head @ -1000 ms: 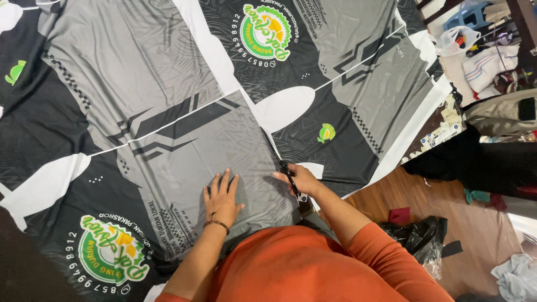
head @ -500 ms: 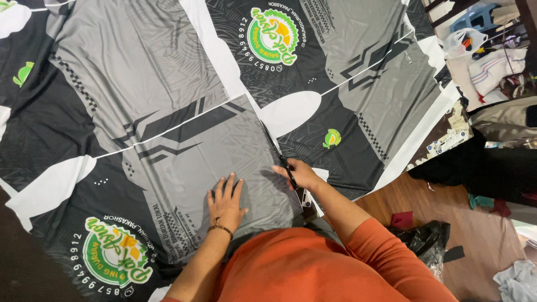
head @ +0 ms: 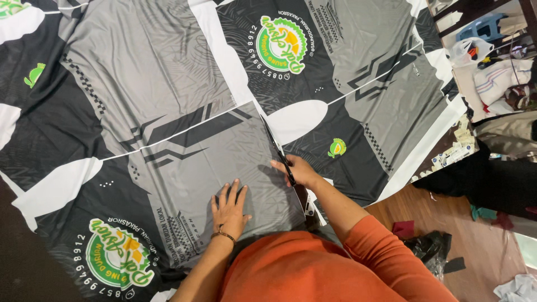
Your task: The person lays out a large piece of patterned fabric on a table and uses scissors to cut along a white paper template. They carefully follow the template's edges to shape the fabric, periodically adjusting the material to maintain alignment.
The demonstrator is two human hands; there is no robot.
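A large printed fabric sheet (head: 168, 100) in grey, black and white, with round green-and-yellow logos, lies spread over a table. My left hand (head: 229, 207) presses flat on a grey panel near the front edge, fingers spread, a bracelet on the wrist. To its right, my right hand (head: 296, 170) grips dark scissors (head: 278, 154) whose blades point away from me along the seam between the grey panel and a black-and-white panel. A cut runs from the front edge up to the scissors. My orange sleeves fill the bottom of the view.
The table's right edge runs diagonally beside a wooden floor (head: 481, 263) with scraps, a dark bag (head: 428, 249) and cloth bits. Plastic bags (head: 467, 53), folded cloth and a blue stool (head: 484, 25) sit at the upper right. Small paper tags (head: 458, 148) lie near the table's edge.
My right hand and the scissors have advanced a little farther from me along the seam. My left hand stays pressed on the grey panel.
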